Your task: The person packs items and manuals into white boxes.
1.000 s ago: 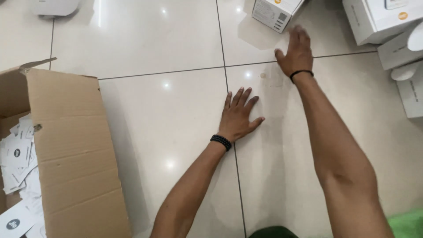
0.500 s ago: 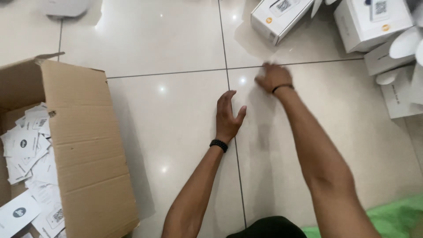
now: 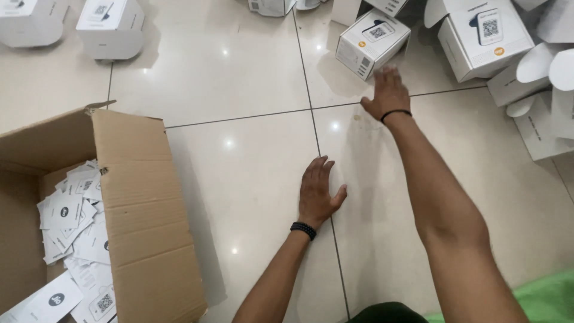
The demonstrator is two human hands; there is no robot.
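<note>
I see my left hand (image 3: 318,192) pressed flat on the glossy white tiled floor (image 3: 239,107) at the centre of the frame, fingers straight and close together, thumb spread to the right, holding nothing. My right hand (image 3: 388,93) reaches toward the upper middle, fingers extended and slightly blurred, empty, palm down just beside the small white cardboard box with a printed label (image 3: 372,43). I cannot tell whether the fingertips touch it. The open brown cardboard carton of white leaflets (image 3: 137,197) sits at lower left.
</note>
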